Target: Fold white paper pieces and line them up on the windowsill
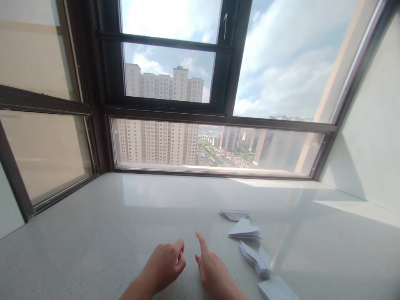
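1. Hands, two — both over the windowsill point(93, 233), side by side and apart.
2. Left hand point(165, 263), one: fingers curled in nearly all the way, thumb against the forefinger; whether anything small sits inside the curl cannot be told.
3. Right hand point(214, 268), one: partly open, forefinger stretched forward, thumb apart from it, with nothing seen in its hold.
4. Folded white papers, four lots, lying on the windowsill to the right of the right hand, in a slanting row:
   - first lot point(233, 214), farthest off, long and low;
   - second lot point(245, 229), several layers, peaked along the top, near the first;
   - third lot point(256, 258), a thick bundle with many edges showing, just beside the second;
   - fourth lot point(278, 288), nearest, cut off by the bottom edge of the view; contact with the third cannot be told.
5. Window handle point(225, 26), one, white, upright on a dark frame point(229, 89).
6. Tall pale building point(159, 141), one — beyond the glass, left of middle.
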Motion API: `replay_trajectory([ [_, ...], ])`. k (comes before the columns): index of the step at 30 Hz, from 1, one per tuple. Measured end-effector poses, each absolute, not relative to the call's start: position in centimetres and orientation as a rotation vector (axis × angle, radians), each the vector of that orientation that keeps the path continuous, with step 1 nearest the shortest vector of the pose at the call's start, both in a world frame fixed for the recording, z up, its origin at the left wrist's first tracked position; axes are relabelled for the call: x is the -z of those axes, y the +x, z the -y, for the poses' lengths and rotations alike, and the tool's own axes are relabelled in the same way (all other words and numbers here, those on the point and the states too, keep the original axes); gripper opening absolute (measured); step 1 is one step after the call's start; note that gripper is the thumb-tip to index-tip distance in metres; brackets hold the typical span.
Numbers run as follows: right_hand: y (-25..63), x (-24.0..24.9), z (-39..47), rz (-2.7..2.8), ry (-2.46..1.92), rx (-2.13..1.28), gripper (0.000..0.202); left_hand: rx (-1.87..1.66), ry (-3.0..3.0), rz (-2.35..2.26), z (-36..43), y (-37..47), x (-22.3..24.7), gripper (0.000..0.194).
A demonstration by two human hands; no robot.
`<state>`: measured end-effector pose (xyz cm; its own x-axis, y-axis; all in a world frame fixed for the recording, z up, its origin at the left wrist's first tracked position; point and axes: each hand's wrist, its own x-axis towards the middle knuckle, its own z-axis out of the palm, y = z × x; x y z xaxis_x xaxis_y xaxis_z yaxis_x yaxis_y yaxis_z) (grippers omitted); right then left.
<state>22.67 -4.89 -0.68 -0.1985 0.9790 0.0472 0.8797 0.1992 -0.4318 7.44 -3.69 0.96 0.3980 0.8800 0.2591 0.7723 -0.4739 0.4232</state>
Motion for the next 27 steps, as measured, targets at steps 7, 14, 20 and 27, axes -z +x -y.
replay_trajectory([
  [7, 23.4, 2.9, 3.6, 2.155, -1.597, -0.618, 0.054, -0.395, 2.510, -1.546, 3.1, 7.8, 0.5, 0.016],
  [14, 24.0, 4.2, 2.8, 2.009, -1.419, -0.690, 0.049, -0.066, 2.513, -1.636, 3.4, 8.4, -0.6, 0.021],
  [20, 23.5, 3.3, 3.7, 2.173, -1.432, -0.661, 0.055, -0.037, 2.518, -1.632, 3.6, 8.4, -0.8, 0.023],
  [27, 22.9, 2.0, 4.4, 2.385, -1.540, -0.576, 0.060, -0.053, 2.529, -1.632, 3.4, 8.2, -0.4, 0.023],
])
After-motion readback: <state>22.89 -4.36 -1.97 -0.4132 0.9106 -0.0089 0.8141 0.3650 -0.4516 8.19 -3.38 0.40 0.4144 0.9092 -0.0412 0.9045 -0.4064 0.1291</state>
